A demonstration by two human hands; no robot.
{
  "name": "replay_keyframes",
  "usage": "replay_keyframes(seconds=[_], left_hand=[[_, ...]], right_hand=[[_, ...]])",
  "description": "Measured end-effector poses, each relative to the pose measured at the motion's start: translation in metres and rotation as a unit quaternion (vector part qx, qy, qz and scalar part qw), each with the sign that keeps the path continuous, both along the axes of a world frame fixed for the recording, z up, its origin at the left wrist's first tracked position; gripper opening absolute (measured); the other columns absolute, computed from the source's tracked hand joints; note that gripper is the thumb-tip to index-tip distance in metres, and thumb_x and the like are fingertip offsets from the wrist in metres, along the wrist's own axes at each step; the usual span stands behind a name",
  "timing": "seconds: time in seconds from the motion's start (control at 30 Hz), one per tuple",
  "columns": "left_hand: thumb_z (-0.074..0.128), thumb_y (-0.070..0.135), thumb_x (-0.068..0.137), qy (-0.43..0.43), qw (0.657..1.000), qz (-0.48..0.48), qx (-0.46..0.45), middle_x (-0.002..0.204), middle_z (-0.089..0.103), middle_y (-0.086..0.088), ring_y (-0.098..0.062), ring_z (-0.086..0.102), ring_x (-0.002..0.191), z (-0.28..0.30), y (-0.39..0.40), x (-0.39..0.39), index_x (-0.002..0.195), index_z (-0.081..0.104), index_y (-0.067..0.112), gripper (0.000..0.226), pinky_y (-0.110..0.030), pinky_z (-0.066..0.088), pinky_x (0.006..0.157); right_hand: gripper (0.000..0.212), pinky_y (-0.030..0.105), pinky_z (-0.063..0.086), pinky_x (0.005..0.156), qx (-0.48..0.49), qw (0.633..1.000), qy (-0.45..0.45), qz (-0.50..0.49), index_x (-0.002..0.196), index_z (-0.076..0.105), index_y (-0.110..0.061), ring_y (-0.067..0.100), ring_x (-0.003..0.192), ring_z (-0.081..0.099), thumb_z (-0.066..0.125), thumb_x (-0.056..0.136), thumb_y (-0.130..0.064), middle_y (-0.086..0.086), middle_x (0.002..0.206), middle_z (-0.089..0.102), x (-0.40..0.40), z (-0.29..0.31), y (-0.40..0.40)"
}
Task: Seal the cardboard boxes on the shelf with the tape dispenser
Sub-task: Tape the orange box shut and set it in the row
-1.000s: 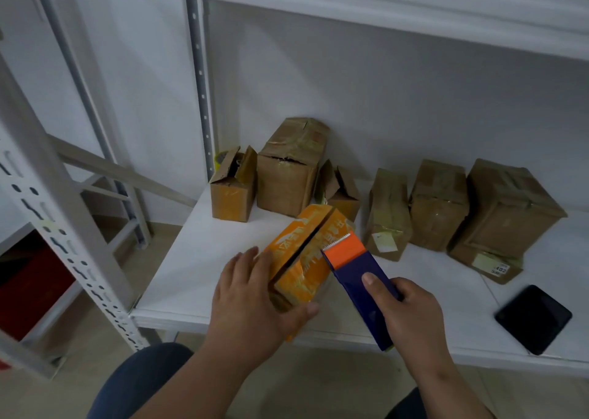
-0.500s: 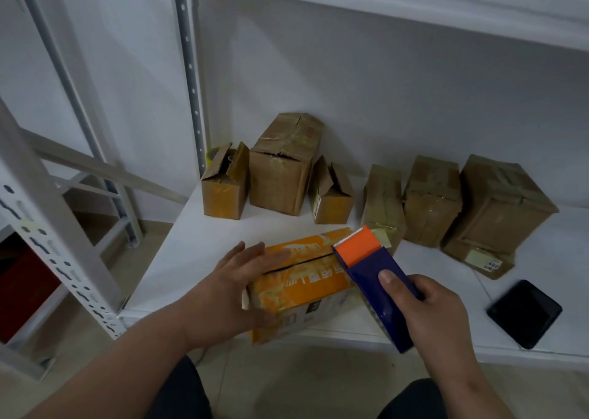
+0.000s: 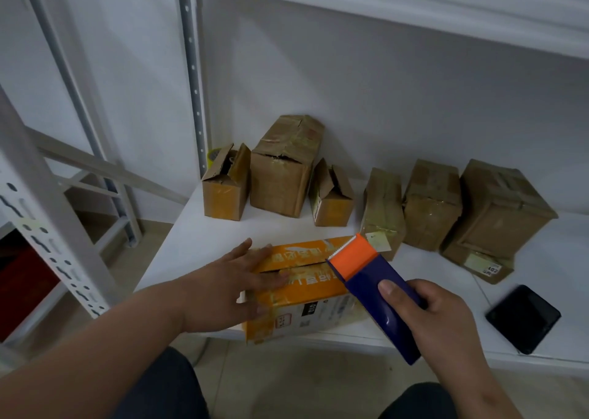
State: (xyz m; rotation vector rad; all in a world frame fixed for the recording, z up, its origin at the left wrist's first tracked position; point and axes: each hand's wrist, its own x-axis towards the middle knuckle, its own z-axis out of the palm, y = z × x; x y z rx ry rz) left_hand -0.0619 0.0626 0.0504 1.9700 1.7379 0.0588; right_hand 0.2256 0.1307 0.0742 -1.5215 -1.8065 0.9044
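While I watch, left hand (image 3: 232, 286) flat with straight fingers on orange box (image 3: 306, 294) at shelf (image 3: 191, 246) front edge, right hand (image 3: 436, 320) gripping tape dispenser (image 3: 373, 286), its orange end over the open seam.

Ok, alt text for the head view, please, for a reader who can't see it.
A left hand presses flat on the flaps of an orange cardboard box at the front edge of a white shelf, while the right hand grips a blue and orange tape dispenser at the box's right end. Six brown cardboard boxes line the back, two with open flaps.
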Motion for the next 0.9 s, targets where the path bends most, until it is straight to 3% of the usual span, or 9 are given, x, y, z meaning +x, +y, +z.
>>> replay_keyframes(seconds=[0.23,0.37,0.43,0.5,0.57,0.6,0.67,0.77,0.9], left_hand=[[0.041,0.045,0.1,0.078,0.997,-0.007,0.024,0.154,-0.02,0.027,-0.015,-0.038,0.139,0.006,-0.004,0.008,0.142,0.006,0.066,0.059,-0.053,-0.018,0.116],[0.047,0.056,0.089,-0.061,0.992,0.068,0.09,0.151,-0.005,0.035,-0.003,-0.023,0.144,0.001,-0.012,0.022,0.137,0.036,0.06,0.049,-0.051,-0.016,0.117],[0.046,0.058,0.081,-0.151,0.962,0.147,0.176,0.14,0.016,0.044,0.01,-0.002,0.142,0.002,-0.015,0.031,0.111,0.055,0.061,0.031,-0.048,-0.011,0.119],[0.047,0.061,0.079,-0.187,0.923,0.217,0.258,0.124,0.036,0.046,0.021,0.018,0.131,0.004,-0.015,0.039,0.093,0.059,0.059,0.019,-0.043,-0.001,0.121],[0.051,0.059,0.084,-0.219,0.888,0.262,0.307,0.114,0.05,0.039,0.021,0.037,0.118,0.014,-0.017,0.051,0.092,0.061,0.053,0.014,-0.031,0.024,0.116],[0.054,0.052,0.089,-0.254,0.874,0.285,0.301,0.109,0.055,0.035,0.019,0.045,0.111,0.023,-0.018,0.058,0.092,0.063,0.049,0.009,-0.02,0.038,0.103],[0.055,0.045,0.091,-0.355,0.848,0.318,0.232,0.103,0.063,0.026,0.01,0.057,0.1,0.038,-0.021,0.067,0.096,0.066,0.044,0.012,-0.012,0.05,0.08],[0.058,0.052,0.084,-0.526,0.784,0.316,0.092,0.104,0.072,0.01,-0.014,0.066,0.103,0.049,-0.021,0.074,0.105,0.072,0.035,0.03,-0.04,0.053,0.093],[0.062,0.034,0.082,-0.67,0.67,0.319,-0.016,0.107,0.07,-0.016,-0.028,0.066,0.097,0.047,-0.021,0.078,0.113,0.069,0.007,0.042,-0.043,0.051,0.094]], right_hand=[[0.025,0.027,0.042,0.054,0.017,0.998,0.009,0.053,0.073,0.069,-0.018,0.011,0.053,0.059,0.066,0.078,-0.042,-0.003,0.063,0.067,0.006,0.016,-0.007],[0.035,0.026,0.041,0.051,0.026,0.997,0.033,0.066,0.073,0.069,-0.019,0.014,0.054,0.059,0.059,0.066,-0.051,-0.001,0.063,0.068,0.003,0.021,-0.012],[0.035,0.023,0.041,0.05,0.028,0.996,0.041,0.069,0.073,0.069,-0.018,0.013,0.054,0.06,0.064,0.07,-0.052,-0.002,0.063,0.068,0.0,0.022,-0.014],[0.03,0.019,0.041,0.048,0.032,0.996,0.043,0.075,0.074,0.069,-0.02,0.011,0.055,0.061,0.07,0.078,-0.05,-0.005,0.063,0.068,-0.001,0.021,-0.015],[0.028,0.02,0.042,0.049,0.03,0.995,0.046,0.084,0.075,0.069,-0.021,0.01,0.055,0.062,0.07,0.079,-0.049,-0.006,0.065,0.069,-0.002,0.021,-0.016],[0.029,0.022,0.043,0.05,0.027,0.995,0.048,0.089,0.076,0.069,-0.021,0.011,0.056,0.063,0.069,0.078,-0.049,-0.005,0.065,0.07,-0.002,0.021,-0.016],[0.023,0.02,0.046,0.049,0.023,0.993,0.05,0.1,0.077,0.069,-0.022,0.011,0.056,0.064,0.071,0.077,-0.045,-0.005,0.066,0.07,-0.004,0.022,-0.018],[0.026,0.013,0.042,0.045,0.014,0.989,0.071,0.128,0.072,0.07,-0.026,0.008,0.051,0.061,0.069,0.07,-0.052,-0.003,0.065,0.07,-0.006,0.024,-0.021],[0.045,0.014,0.041,0.045,-0.013,0.981,0.108,0.158,0.073,0.07,-0.029,0.008,0.048,0.059,0.064,0.052,-0.068,0.004,0.065,0.069,-0.008,0.025,-0.023]])
